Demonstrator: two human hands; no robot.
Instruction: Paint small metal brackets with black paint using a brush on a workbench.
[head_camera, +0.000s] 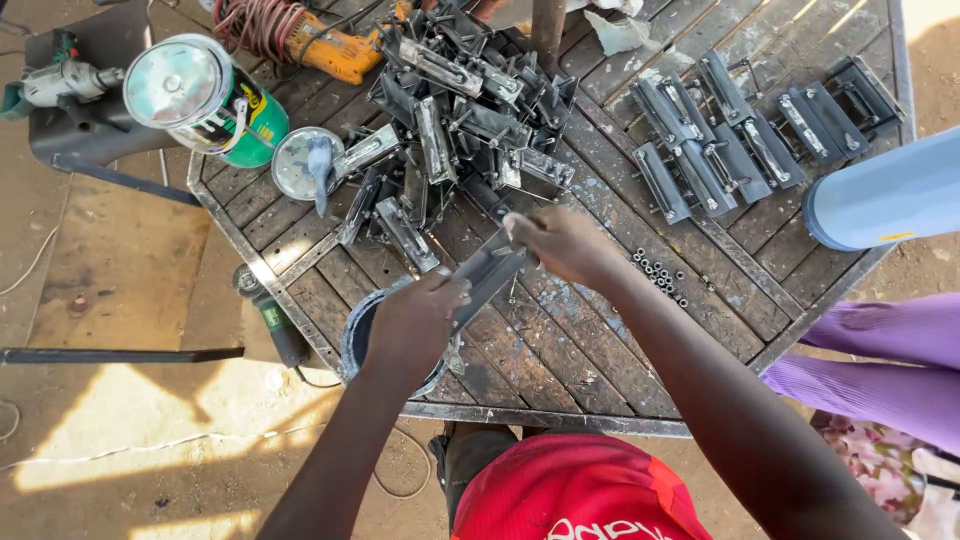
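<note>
Both my hands grip one dark grey metal bracket (490, 272) above the front of a slatted metal table (560, 345). My left hand (415, 320) is shut on its lower end, over a round paint tin (352, 335) at the table's front edge. My right hand (565, 243) pinches its upper end. Just beyond the hands lies a big heap of similar grey brackets (455, 110).
Several painted brackets (745, 130) lie in rows at the right. Small nuts (660, 272) are scattered by my right wrist. A green paint can (205, 95), a lid with a brush (305, 162), an orange drill (335, 48), an angle grinder (275, 320) and a blue cylinder (885, 195) surround the table.
</note>
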